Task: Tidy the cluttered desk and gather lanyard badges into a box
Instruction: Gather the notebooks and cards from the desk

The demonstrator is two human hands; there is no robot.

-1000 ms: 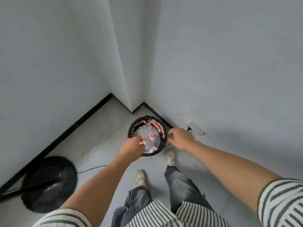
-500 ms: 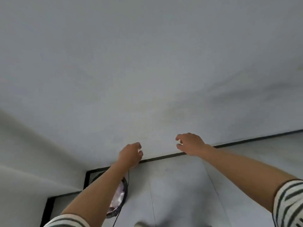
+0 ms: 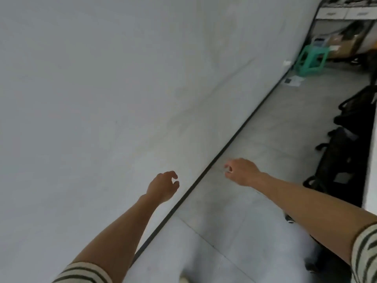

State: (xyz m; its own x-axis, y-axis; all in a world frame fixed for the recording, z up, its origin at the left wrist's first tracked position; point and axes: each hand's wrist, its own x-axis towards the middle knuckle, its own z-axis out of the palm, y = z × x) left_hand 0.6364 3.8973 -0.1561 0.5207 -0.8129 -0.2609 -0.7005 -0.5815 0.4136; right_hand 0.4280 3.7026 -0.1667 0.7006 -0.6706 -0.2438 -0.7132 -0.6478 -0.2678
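The left hand (image 3: 163,186) is held out in the air with its fingers (image 3: 173,177) loosely curled, thumb and forefinger a little apart, and nothing is held in it. The right hand (image 3: 242,172) is stretched forward in the same way. Its fingers (image 3: 228,169) are loosely bent and nothing is gripped by them. Between the two hands a black skirting line (image 3: 224,148) is seen, running up and away beyond the right fingers. To the left of the left fingers only a white wall (image 3: 102,99) is seen. Under the right fingers a grey tiled floor (image 3: 265,139) is spread. Far beyond the right fingers a green stool (image 3: 310,58) is placed near the wall, with papers (image 3: 293,80) on the floor just before it and cardboard boxes (image 3: 336,40) behind it. To the right of the right fingers, well apart, black chairs (image 3: 346,156) are parked beside a white counter (image 3: 370,170). Where the lanyard badges are cannot be told from this view
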